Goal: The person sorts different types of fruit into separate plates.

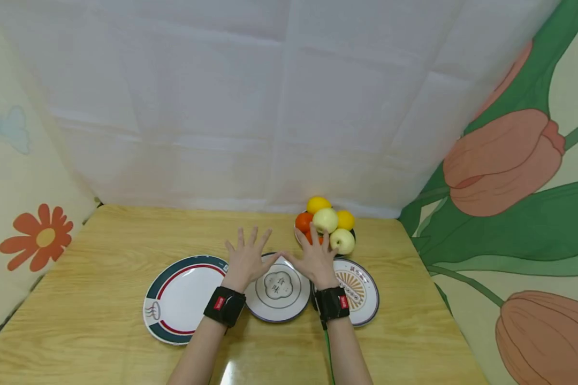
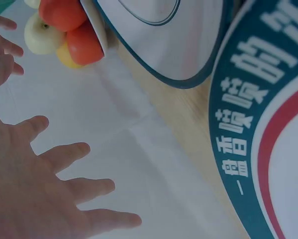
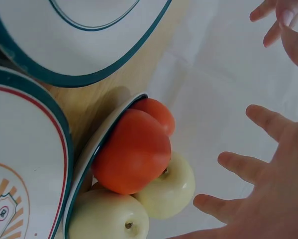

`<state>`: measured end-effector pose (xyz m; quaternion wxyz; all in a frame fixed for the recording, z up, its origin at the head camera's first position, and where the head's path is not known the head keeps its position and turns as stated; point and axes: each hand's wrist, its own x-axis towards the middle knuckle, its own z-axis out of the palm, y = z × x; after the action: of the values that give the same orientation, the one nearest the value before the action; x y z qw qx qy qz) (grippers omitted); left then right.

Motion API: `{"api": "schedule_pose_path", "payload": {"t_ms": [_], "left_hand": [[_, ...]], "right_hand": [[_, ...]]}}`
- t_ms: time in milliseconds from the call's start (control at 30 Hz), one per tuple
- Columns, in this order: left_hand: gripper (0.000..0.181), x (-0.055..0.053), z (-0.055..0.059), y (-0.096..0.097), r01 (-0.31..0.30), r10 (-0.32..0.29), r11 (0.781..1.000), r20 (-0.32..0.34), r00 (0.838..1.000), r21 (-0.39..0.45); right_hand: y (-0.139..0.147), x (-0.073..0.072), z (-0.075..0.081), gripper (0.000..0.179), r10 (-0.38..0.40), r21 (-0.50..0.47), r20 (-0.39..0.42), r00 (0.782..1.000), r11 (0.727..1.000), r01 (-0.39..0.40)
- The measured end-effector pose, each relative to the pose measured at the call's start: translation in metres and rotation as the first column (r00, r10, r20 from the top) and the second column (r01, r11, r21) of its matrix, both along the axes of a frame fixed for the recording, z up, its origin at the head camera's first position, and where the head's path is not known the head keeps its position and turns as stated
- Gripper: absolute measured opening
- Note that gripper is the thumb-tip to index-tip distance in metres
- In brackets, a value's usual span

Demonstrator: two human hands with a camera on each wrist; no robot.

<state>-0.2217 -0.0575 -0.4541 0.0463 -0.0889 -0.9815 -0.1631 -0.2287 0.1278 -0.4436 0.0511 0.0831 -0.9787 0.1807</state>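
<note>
My left hand [image 1: 245, 263] is spread with straight fingers above the table, between a large oval plate [image 1: 188, 299] and a round plate [image 1: 278, 307] with a grey emblem. My right hand [image 1: 316, 263] is also spread, over the gap between the round plate and a plate with an orange ray pattern [image 1: 361, 291]. The thumbs come close together above the round plate; whether they touch I cannot tell. Neither hand holds anything. Just beyond the right fingers sits a bowl [image 3: 84, 164] heaped with red tomatoes [image 3: 131, 152], pale green apple-like fruits [image 3: 166, 186] and yellow fruits [image 1: 319, 204].
The plates and bowl stand on a light wooden table [image 1: 101, 299]. A white cloth [image 1: 197, 107] hangs along the table's back edge. Walls with painted flowers flank both sides. Black bands [image 1: 225, 306] wrap both wrists, and a green cable [image 1: 329, 353] runs along the right forearm.
</note>
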Motion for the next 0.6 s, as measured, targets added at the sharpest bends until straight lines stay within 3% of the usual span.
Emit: {"api": "schedule_pose_path", "payload": {"t_ms": [100, 300, 467, 600], "left_hand": [[0.071, 0.004, -0.001, -0.001, 0.008, -0.008, 1.000, 0.005, 1.000, -0.009], [0.068, 0.010, 0.001, -0.004, 0.014, -0.014, 0.999, 0.001, 1.000, 0.035], [0.068, 0.015, 0.000, -0.005, 0.019, -0.019, 0.998, 0.010, 1.000, 0.061], [0.068, 0.018, -0.003, -0.004, 0.022, -0.023, 0.998, 0.013, 1.000, 0.061]], "right_hand": [[0.001, 0.002, -0.003, 0.074, -0.011, 0.009, -0.011, 1.000, 1.000, 0.011], [0.012, -0.008, 0.004, 0.070, -0.043, 0.010, -0.115, 0.992, 0.999, 0.044], [0.027, -0.038, 0.019, 0.069, -0.098, -0.013, -0.177, 0.979, 0.995, 0.097], [0.038, -0.064, 0.020, 0.075, -0.130, 0.022, -0.095, 0.987, 0.991, 0.133]]}}
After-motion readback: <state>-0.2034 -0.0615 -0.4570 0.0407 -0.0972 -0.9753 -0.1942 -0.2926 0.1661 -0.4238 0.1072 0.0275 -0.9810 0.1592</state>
